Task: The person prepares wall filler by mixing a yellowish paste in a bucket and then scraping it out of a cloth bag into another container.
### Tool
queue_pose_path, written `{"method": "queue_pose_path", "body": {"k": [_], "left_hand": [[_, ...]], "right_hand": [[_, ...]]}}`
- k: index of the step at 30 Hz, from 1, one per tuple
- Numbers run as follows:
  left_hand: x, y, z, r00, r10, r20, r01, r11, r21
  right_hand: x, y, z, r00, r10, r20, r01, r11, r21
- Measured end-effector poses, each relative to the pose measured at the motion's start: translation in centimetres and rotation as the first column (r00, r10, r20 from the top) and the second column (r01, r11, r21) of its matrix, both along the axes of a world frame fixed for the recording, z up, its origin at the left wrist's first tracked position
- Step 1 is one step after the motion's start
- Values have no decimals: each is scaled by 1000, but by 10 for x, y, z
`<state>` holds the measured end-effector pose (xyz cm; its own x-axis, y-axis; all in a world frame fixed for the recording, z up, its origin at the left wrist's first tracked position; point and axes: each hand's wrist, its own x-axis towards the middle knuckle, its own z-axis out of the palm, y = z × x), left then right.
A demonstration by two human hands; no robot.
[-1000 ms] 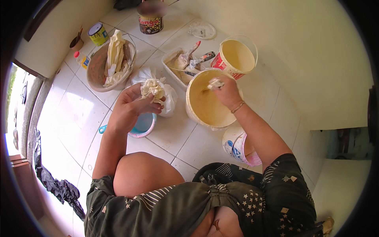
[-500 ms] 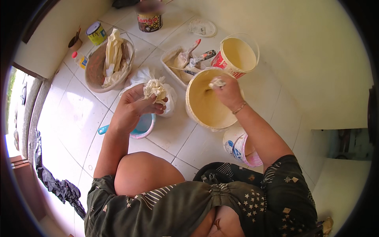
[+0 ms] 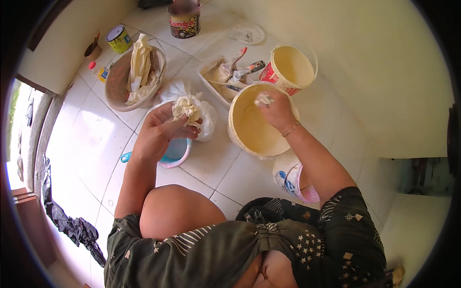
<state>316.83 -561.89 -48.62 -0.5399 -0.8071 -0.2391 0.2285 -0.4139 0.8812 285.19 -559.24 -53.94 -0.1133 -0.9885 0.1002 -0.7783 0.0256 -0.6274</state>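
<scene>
My left hand [image 3: 159, 129] is closed around a crumpled, cream-coloured wad [image 3: 187, 109] with ragged edges; whether it is cloth, fibre or plastic I cannot make out. It is held up in front of a white plastic bag [image 3: 207, 117] and a blue basin with a handle [image 3: 176, 152]. Over the mouth of a large round bucket [image 3: 240, 137], coated inside with cream-yellow residue, hangs my right hand [image 3: 279, 113]. Its fingers are curled in a fist on a small whitish lump [image 3: 263, 99] of unclear kind. The bucket's bottom is partly hidden by that hand.
Behind the bucket stand a rectangular tub [image 3: 211, 82] of smeared tools and a red-and-white pail [image 3: 294, 67]. A smaller white pail [image 3: 286, 176] sits under my right forearm. Far left are a grey basin [image 3: 113, 86] with cream cloth, a bottle [image 3: 100, 72] and a paint can [image 3: 118, 39].
The view has shifted slightly, so the objects on the floor sit a little further right. Both hands keep nearly the same pose; a dark spot below my right fingers is gone.
</scene>
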Motion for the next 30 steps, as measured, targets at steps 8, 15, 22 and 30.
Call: {"method": "queue_pose_path", "body": {"k": [8, 15, 22, 30], "left_hand": [[-1, -3, -1, 1000, -5, -4, 5, 1000, 12], [-5, -2, -2, 1000, -2, -15, 2, 1000, 13], [-6, -3, -3, 999, -16, -34, 17, 1000, 16], [-1, -1, -1, 1000, -1, -12, 1, 1000, 2]], "right_hand": [[16, 38, -6, 993, 10, 116, -31, 983, 182], [21, -8, -3, 981, -167, 96, 175, 981, -85], [35, 33, -8, 979, 141, 148, -140, 990, -18], [-29, 29, 17, 985, 173, -4, -159, 910, 383]]}}
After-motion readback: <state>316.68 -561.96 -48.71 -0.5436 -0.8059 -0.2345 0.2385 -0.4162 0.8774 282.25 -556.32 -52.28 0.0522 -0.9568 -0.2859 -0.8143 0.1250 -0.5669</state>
